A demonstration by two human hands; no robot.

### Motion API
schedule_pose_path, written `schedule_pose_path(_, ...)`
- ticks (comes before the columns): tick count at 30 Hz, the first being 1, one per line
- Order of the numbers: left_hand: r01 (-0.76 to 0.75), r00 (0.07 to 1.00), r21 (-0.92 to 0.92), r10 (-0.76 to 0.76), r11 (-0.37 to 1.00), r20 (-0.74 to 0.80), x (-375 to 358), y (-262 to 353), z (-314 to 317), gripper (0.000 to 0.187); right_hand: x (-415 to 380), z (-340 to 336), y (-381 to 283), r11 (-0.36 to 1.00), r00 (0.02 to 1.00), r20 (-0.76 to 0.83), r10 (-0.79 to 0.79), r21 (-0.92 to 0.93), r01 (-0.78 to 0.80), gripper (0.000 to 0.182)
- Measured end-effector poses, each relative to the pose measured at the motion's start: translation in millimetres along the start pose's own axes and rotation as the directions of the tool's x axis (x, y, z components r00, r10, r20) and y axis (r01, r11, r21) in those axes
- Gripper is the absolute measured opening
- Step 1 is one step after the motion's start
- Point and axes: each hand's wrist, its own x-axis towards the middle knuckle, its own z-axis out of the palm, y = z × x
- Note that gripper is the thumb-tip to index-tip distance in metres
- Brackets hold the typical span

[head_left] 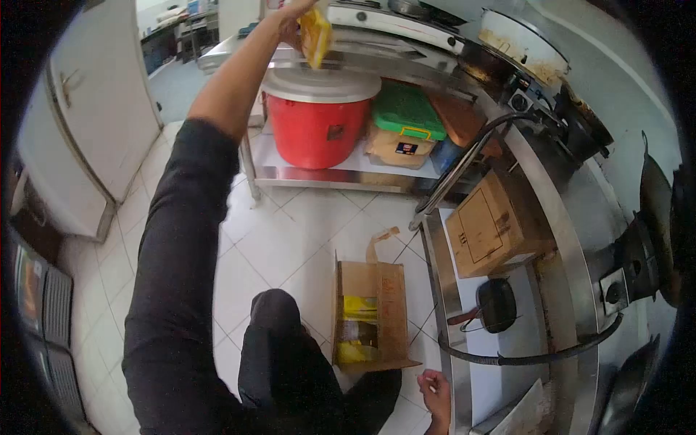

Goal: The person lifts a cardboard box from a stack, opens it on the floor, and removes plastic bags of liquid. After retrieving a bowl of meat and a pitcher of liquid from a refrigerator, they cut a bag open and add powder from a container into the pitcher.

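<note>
A yellow packet (316, 36), soft-sided and glossy with some darker print on it, hangs up at the edge of the steel worktop (406, 32), just above the grey lid of a big red bucket (317, 116). The left hand (293, 18) grips the packet from above, fingers closed round its top; the left arm is stretched far forward and up, bare at the forearm and in a black sleeve (174, 239) from the elbow back. The right hand (435, 388) is low at the bottom of the view, near the corner of a steel shelf (464, 341); its fingers look loosely curled with nothing in them, though how far they are spread cannot be told. On the white tiled floor (283, 232) between the person's knees and the shelf stands an open cardboard box (384, 290) with more yellow packets (359, 308) inside. Under the worktop, beside the bucket, sit a green-lidded container (406, 109) and a beige bag (399, 148). To the right, a closed cardboard carton (493, 225) and a small black pan (496, 304) rest on the lower shelf, with stove knobs and dark woks above. A white door (94, 94) stands at the left.
</note>
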Motion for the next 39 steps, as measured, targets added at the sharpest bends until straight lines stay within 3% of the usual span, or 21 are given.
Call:
schedule_pose_path(3, 0.076, 0.997, 0.079, -0.074, 0.994, -0.03, 71, -16, -4, 0.089, -13, 12, 6, 0.99, 0.991, 0.031, -0.131, 0.058, 0.129, 0.024)
schedule_pose_path(6, 0.015, 0.992, 0.211, 0.012, 0.977, -0.124, 91, -60, 3, 0.075, -14, 34, -11, 0.984, 0.998, 0.039, -0.054, 0.169, 0.047, 0.023)
schedule_pose_path(7, -0.092, 0.982, 0.202, 0.122, 0.975, -0.142, 90, -72, -4, 0.07, -11, 40, -15, 0.981, 0.998, 0.053, -0.026, 0.192, 0.015, 0.022)
schedule_pose_path(9, -0.28, 0.935, 0.184, 0.311, 0.942, -0.173, 72, -114, -16, 0.059, 16, 54, 4, 0.972, 0.968, 0.102, -0.231, -0.011, 0.233, 0.017)
schedule_pose_path(11, -0.211, 0.942, 0.359, 0.287, 0.909, -0.174, -13, -123, 3, 0.047, 59, 76, 6, 0.935, 0.929, 0.143, -0.342, -0.041, 0.351, 0.013)
schedule_pose_path(12, -0.188, 0.976, 0.318, 0.214, 0.929, -0.049, -56, -137, 16, 0.067, 70, 91, -10, 0.927, 0.95, 0.1, -0.296, -0.209, 0.311, 0.013)
schedule_pose_path(13, -0.189, 0.982, 0.357, 0.17, 0.915, 0.085, -108, -149, 30, 0.067, 96, 105, -4, 0.864, 0.88, 0.131, -0.456, -0.171, 0.473, 0.018)
schedule_pose_path(14, -0.202, 0.968, 0.392, 0.123, 0.898, 0.217, -163, -157, 46, 0.067, 116, 121, -9, 0.849, 0.862, 0.197, -0.468, -0.173, 0.5, 0.022)
schedule_pose_path(15, -0.27, 0.927, 0.489, 0.087, 0.83, 0.364, -230, -162, 72, 0.045, 136, 136, -14, 0.833, 0.839, 0.262, -0.478, -0.17, 0.527, 0.025)
schedule_pose_path(17, -0.454, 0.798, 0.462, 0.117, 0.762, 0.591, -325, -207, 108, 0.044, 186, 174, 25, 0.79, 0.747, 0.473, -0.467, -0.156, 0.593, 0.023)
schedule_pose_path(19, -0.643, 0.605, 0.264, 0.265, 0.719, 0.751, -411, -266, 135, 0.044, 160, 165, -75, 0.568, 0.653, 0.757, 0.02, -0.546, 0.616, 0.034)
schedule_pose_path(20, -0.381, 0.46, 0.343, -0.146, 0.858, 0.876, -437, -285, 158, 0.042, 160, 167, -66, 0.7, 0.582, 0.813, -0.034, -0.396, 0.594, 0.04)
schedule_pose_path(21, -0.407, 0.412, 0.406, -0.232, 0.818, 0.881, -466, -298, 166, 0.037, 162, 172, -48, 0.806, 0.513, 0.852, -0.104, -0.231, 0.546, 0.046)
schedule_pose_path(23, -0.719, 0.364, 0.546, -0.437, 0.43, 0.823, -516, -363, 172, 0.04, 178, 198, 12, 0.716, 0.407, 0.894, -0.185, -0.161, 0.679, 0.053)
schedule_pose_path(24, -0.738, 0.302, 0.559, -0.557, 0.377, 0.774, -516, -359, 173, 0.042, 191, 228, 58, 0.492, 0.365, 0.914, -0.176, -0.239, 0.837, 0.054)
schedule_pose_path(26, -0.789, 0.17, 0.551, -0.765, 0.271, 0.621, -508, -345, 176, 0.046, 181, 247, 54, 0.281, 0.37, 0.929, -0.027, -0.348, 0.894, 0.07)
schedule_pose_path(29, -0.736, 0.403, 0.648, -0.644, 0.195, 0.651, -500, -345, 175, 0.054, 174, 236, 55, 0.223, 0.262, 0.963, -0.059, -0.243, 0.944, 0.074)
schedule_pose_path(32, -0.579, 0.512, 0.738, -0.55, 0.347, 0.66, -481, -331, 174, 0.057, 160, 217, 49, 0.347, 0.406, 0.912, -0.065, -0.361, 0.866, 0.065)
schedule_pose_path(34, -0.559, 0.539, 0.755, -0.541, 0.343, 0.645, -469, -316, 167, 0.069, 158, 172, 26, 0.356, 0.362, 0.78, -0.51, -0.192, 0.915, 0.047)
schedule_pose_path(37, -0.407, 0.704, 0.8, -0.406, 0.442, 0.583, -469, -302, 164, 0.116, 162, 109, -29, 0.651, 0.611, 0.452, -0.65, -0.085, 0.754, 0.031)
schedule_pose_path(39, -0.339, 0.825, 0.588, -0.069, 0.734, 0.561, -465, -293, 164, 0.137, 150, 88, -88, 0.754, 0.709, 0.304, -0.637, 0.057, 0.654, 0.024)
